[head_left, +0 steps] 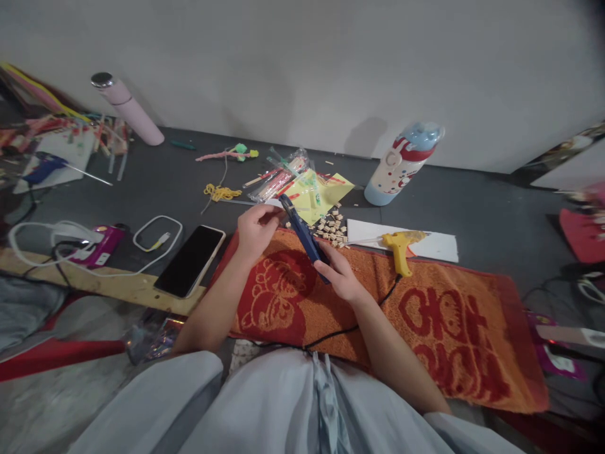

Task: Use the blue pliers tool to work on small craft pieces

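My right hand (339,272) is wrapped round the lower end of a long dark blue hand tool (304,234), which slants up and away to the left. It looks like a cutter or stapler, but its exact kind is unclear. Close to the tool's upper end, my left hand (256,229) is closed in a pinch. A small white piece (274,202) shows at its fingertips; what it is cannot be made out. Just beyond the tool lies a pile of small wooden pieces (332,228). Beneath both hands spreads an orange and red towel (350,325).
A yellow glue gun (399,249) rests on a white strip (442,246) at right. Behind are yellow paper (343,185) and a patterned bottle (394,167). Left are a phone (190,261), a white cable (161,221), a pink flask (130,113) and a blue glue gun (47,167).
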The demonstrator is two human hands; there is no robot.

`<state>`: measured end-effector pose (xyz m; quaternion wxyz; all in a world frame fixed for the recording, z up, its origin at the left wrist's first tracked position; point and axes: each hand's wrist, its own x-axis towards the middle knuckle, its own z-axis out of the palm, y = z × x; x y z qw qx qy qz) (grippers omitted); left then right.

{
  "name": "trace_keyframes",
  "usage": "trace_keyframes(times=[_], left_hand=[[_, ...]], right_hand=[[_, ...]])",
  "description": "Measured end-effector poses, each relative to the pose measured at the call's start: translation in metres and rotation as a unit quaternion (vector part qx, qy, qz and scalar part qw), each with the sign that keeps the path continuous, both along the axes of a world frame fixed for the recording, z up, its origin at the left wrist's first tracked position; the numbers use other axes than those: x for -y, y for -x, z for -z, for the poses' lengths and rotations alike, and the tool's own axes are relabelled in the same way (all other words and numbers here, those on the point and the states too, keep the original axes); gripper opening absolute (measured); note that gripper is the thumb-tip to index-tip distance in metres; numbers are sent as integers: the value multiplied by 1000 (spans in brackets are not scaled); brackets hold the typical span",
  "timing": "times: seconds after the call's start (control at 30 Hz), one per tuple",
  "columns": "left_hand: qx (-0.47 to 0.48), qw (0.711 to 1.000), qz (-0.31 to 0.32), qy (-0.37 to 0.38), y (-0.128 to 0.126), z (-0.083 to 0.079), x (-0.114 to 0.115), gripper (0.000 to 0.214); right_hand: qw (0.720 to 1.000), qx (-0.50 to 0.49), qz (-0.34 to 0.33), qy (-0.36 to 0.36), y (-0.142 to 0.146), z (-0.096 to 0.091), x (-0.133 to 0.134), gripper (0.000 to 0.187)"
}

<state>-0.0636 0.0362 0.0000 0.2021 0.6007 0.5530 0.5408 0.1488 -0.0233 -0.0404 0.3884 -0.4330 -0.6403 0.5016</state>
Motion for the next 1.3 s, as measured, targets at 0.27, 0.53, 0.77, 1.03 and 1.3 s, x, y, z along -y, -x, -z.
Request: trace_keyframes(times=[0.27, 0.53, 0.77, 1.03, 1.3], left_hand=[[-5, 1000, 1, 12, 1, -3, -1, 10], [66, 993, 53, 80, 4, -11, 0, 15], [113, 980, 101, 132, 9, -14, -2, 20], [175, 957, 128, 194, 15, -11, -6, 33], [203, 946, 128, 218, 11, -18, -3, 41]], right_hand=[[1000, 20, -19, -9, 0, -4, -2, 68], [1000, 15, -17, 9, 0, -5, -1, 69], [1000, 8, -18, 9, 1, -2, 0, 65], [999, 9, -29, 24, 1, -3, 0, 69], [999, 7, -29, 21, 1, -3, 0, 68]])
